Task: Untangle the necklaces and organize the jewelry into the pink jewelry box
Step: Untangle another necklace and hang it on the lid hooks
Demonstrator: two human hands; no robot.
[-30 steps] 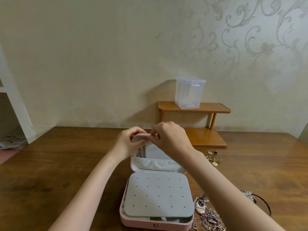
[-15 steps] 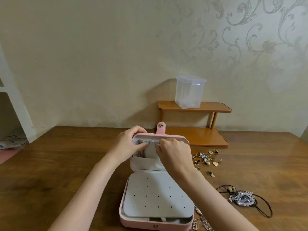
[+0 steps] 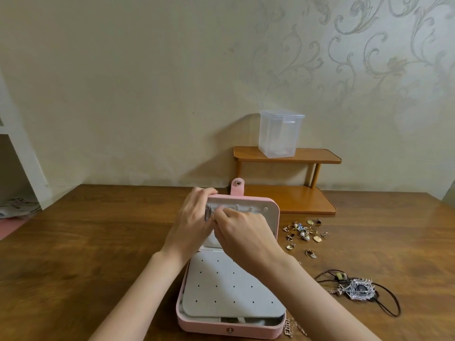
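Both hands point(image 3: 221, 230) seemingly pinch a chain point(image 3: 208, 214) in the pink jewelry box point(image 3: 277, 217) lid.

At the centre of the frame, an open pink jewelry box point(image 3: 256, 327) sits on a wooden table point(image 3: 73, 254). Both hands meet at its raised lid: the left hand point(image 3: 194, 225) and right hand point(image 3: 242, 232) pinch a silver chain point(image 3: 208, 214) by the hooks. Loose earrings point(image 3: 304, 233) lie to the right.

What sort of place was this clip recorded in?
Probably a room in a home: a wooden table against a wall with scroll-patterned wallpaper, and a small wooden shelf holding a clear plastic container.
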